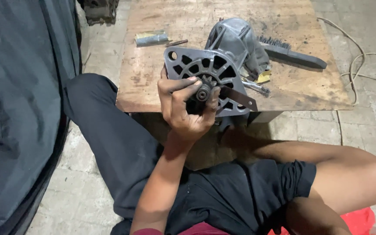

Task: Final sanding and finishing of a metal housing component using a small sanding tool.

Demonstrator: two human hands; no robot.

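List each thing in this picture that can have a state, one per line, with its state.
Left hand: closed around the small gear.
Small gear: seated on the motor housing's face.
Motor housing: lying on the board, face toward the camera.
Wire brush: lying untouched.
Wooden board: flat, stained.
Right hand: out of view.

A worn wooden table (162,82) is seen at the upper centre, set on a grey tiled floor (79,191). Dark fabric (18,109) is draped along the left edge.

On the worn wooden surface (162,82) lie a black wire brush (292,51), a small grey tube (151,39) and a rusty bolt (176,42), while a pale cord (362,65) trails across the tiled floor (83,191).
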